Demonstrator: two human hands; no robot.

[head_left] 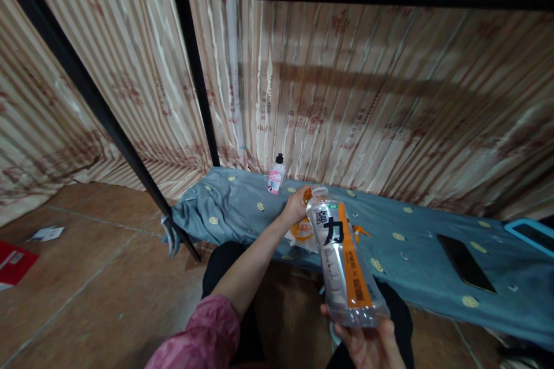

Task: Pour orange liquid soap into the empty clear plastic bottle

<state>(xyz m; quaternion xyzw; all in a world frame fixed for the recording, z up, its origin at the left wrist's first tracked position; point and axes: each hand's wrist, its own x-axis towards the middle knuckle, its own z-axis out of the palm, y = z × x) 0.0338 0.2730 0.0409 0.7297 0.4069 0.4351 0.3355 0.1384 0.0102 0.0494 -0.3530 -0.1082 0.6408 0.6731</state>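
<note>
My right hand (367, 346) grips a clear plastic bottle (331, 265) by its base, with an orange and black label facing me. The bottle tilts away from me and its neck shows no cap. Beside that neck is my left hand (296, 207), fingers closed around a small orange piece (307, 195) whose kind I cannot make out. The bottle hides part of these fingers. Below the left hand, a round orange item (302, 229) rests on crumpled white wrapping (305, 242). A smaller orange object (360, 233) lies just right of the bottle.
A small bottle with a pink label (274, 179) stands at the back of the patterned grey-blue cloth (242, 202). A black phone (465, 262) and a blue-framed item (534, 233) lie to the right. Black metal posts (197, 69) rise at left; a red box (15, 262) sits on the floor.
</note>
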